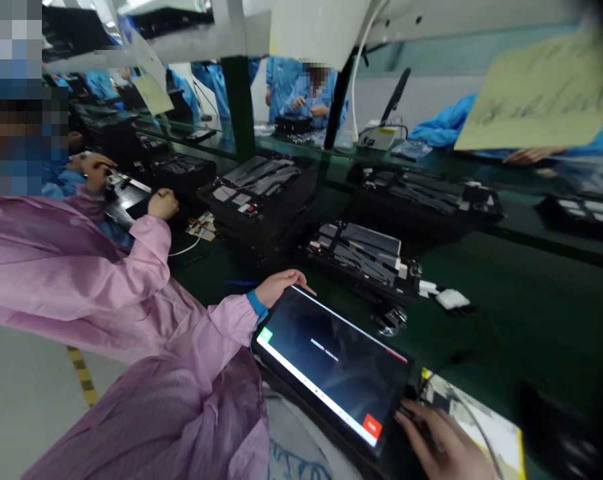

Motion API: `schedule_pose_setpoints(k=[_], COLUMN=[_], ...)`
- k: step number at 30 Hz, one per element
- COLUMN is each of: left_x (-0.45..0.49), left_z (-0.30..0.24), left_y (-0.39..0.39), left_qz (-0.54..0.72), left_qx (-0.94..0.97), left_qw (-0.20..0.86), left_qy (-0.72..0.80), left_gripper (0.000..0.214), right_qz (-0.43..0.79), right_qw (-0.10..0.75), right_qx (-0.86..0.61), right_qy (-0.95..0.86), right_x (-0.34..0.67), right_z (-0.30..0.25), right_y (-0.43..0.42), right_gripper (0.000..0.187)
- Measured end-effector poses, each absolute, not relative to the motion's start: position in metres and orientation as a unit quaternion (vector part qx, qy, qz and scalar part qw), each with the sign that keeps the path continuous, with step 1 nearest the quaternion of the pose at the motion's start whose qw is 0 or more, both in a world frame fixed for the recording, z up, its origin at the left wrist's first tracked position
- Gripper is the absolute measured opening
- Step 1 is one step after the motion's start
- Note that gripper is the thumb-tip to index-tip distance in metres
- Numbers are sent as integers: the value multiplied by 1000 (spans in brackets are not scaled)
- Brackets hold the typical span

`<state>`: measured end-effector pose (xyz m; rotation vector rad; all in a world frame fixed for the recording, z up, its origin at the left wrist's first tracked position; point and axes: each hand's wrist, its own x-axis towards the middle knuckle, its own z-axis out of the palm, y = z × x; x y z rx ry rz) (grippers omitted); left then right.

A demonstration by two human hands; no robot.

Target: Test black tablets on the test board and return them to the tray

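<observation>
A tablet (pixel 331 360) with a lit, mostly dark screen lies tilted in front of me, showing a green block at one corner and a red one at the opposite corner. My left hand (pixel 279 288), with a blue wristband, grips its upper left edge, fingers along the rim. At the lower right edge, my right hand (pixel 444 440) has its fingers closed round a small dark plug-like piece beside the tablet; blur hides its details. A thin grey cable (pixel 481 427) passes over that hand. Beyond the tablet sits an opened black device (pixel 366 257) with grey strips and exposed parts.
More opened devices (pixel 261 183) are stacked behind, others (pixel 431 193) stand farther right. A white connector (pixel 451 298) and a small clear-wrapped piece (pixel 390 321) lie nearby. A yellow-edged sheet (pixel 481 427) is under my right hand. A pink-sleeved co-worker (pixel 71 253) sits close at left.
</observation>
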<state>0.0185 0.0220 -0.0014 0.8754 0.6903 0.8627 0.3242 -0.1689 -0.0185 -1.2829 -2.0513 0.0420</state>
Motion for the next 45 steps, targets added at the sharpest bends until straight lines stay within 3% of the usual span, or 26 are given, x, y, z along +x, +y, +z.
schedule_pose_setpoints(k=[21,25,28,30,32,34,37,40,45], left_x=[25,25,26,26,26,27,28,30,30], left_z=[0,-1,1,2,4,5,4,2,-1], left_y=[35,35,35,35,35,35,35,34,32], left_qz=[373,371,371,373,373,374,381,381,379], left_qx=[435,436,436,438,441,442,438,433,435], left_qw=[748,749,749,744,740,737,736,739,741], left_qy=[336,334,335,340,345,348,350,348,344], left_gripper=[28,29,28,27,26,25,24,24,23], right_qz=[55,107,184,263,316,295,171,126,117], right_qw=[327,390,498,584,617,569,403,259,209], right_qx=[-570,-645,-707,-663,-593,-570,-560,-508,-489], right_qy=[-752,-648,-467,-388,-410,-513,-703,-812,-839], right_x=[316,331,347,353,351,336,290,229,150], right_z=[-6,1,7,12,19,26,34,33,18], right_y=[-166,-163,-145,-131,-123,-127,-150,-169,-154], right_gripper=[7,14,19,25,36,42,42,50,69])
